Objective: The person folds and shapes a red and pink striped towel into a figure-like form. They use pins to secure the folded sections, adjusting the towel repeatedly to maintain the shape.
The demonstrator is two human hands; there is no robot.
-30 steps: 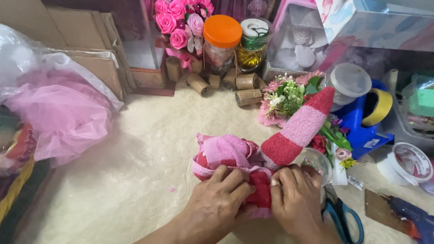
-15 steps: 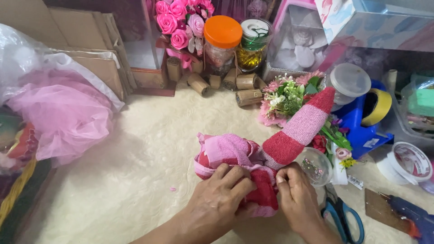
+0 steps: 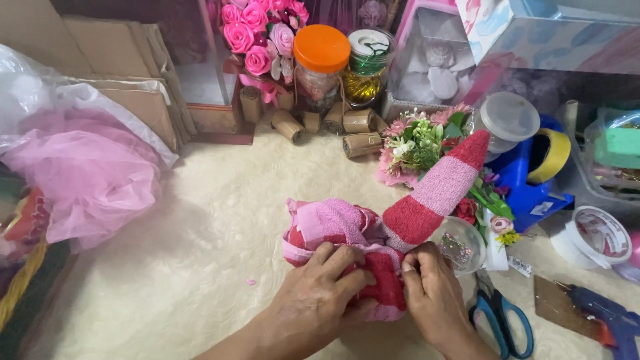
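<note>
Hands: your left hand (image 3: 319,287) has slid its fingers closed over the red-pink towel bundle (image 3: 347,240), right hand (image 3: 432,293) now pinching the fold under the rolled cone (image 3: 437,190), near table edge.

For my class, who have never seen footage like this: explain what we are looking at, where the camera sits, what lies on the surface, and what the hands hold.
There is no machine here, only a person working with bare hands. The single picture comes from a camera worn on the person's head, looking down.

The left hand and right hand both press on a folded pink and red towel, part of which is rolled into a striped cone pointing up to the right. It lies on a cream fluffy cloth.

Around it: blue scissors and a blue glue gun on the right, a small clear dome, artificial flowers, an orange-lidded jar, yellow tape, cardboard rolls, and pink netting on the left.
</note>
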